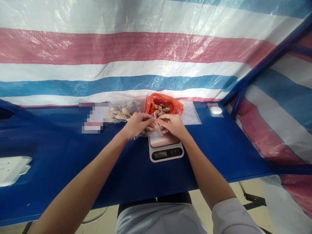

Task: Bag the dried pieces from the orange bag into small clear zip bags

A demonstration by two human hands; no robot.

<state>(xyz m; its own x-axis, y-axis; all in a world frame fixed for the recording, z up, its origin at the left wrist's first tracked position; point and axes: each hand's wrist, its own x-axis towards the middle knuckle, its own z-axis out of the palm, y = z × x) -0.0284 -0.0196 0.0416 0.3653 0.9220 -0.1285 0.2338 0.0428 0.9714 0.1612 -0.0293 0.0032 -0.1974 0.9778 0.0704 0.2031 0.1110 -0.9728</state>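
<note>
Above the kitchen scale point(165, 153), my left hand point(138, 125) and my right hand point(173, 125) face each other, fingertips nearly meeting. Both pinch the edge of a small transparent plastic bag point(158, 127), which hangs over the scale's plate. What the bag holds, if anything, I cannot make out. Just behind my hands, an orange plastic bag point(176, 104) stands open with several tan, dried-looking pieces point(162, 110) inside. Similar pieces lie in a transparent bag point(122, 112) behind my left hand. Part of another filled bag point(140, 135) shows under that hand.
A flat transparent bag point(192, 113) lies right of the orange one. Farther right is a white oval object point(215, 110) in a small bag. A white power strip point(13, 169) is at the left of the blue table point(117, 182). Striped plastic sheeting point(136, 48) closes the back.
</note>
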